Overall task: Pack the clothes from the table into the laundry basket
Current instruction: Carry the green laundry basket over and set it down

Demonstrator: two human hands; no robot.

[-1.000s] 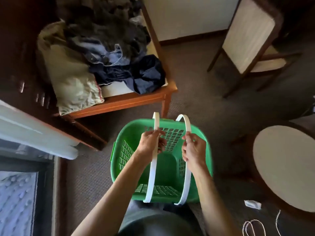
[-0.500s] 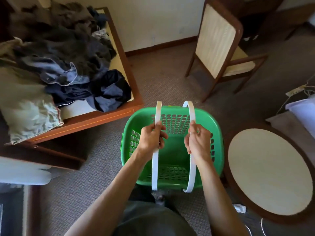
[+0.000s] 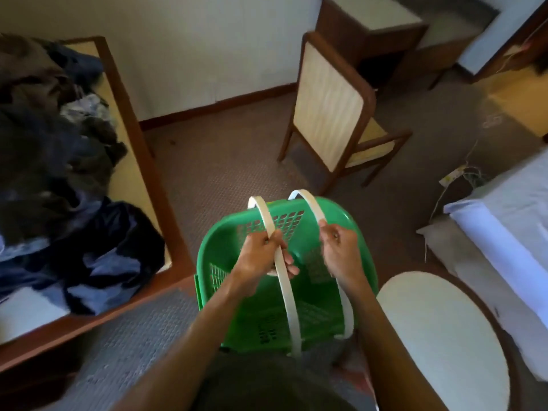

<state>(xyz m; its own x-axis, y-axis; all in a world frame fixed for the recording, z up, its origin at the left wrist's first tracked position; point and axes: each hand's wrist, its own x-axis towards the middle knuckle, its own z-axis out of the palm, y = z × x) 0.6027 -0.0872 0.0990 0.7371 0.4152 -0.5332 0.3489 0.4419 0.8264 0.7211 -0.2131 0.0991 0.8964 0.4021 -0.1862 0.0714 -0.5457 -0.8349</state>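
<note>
Now, basket: green laundry basket (image 3: 353, 223) is hanging empty in front of the person, right of the table (image 3: 139, 161).
Left hand: left hand (image 3: 261, 259) is gripping the left white handle (image 3: 286, 292).
Right hand: right hand (image 3: 341, 250) is gripping the right white handle (image 3: 310, 206).
Clothes: clothes pile (image 3: 59, 179) is lying on the table, unpacked.
Change: basket is tilting and sitting further from the table than a second ago.
Meaning: packing is not yet beginning.

Each hand, left hand (image 3: 261, 256) and right hand (image 3: 341, 253), grips a white handle of the green laundry basket (image 3: 225, 250).
</note>
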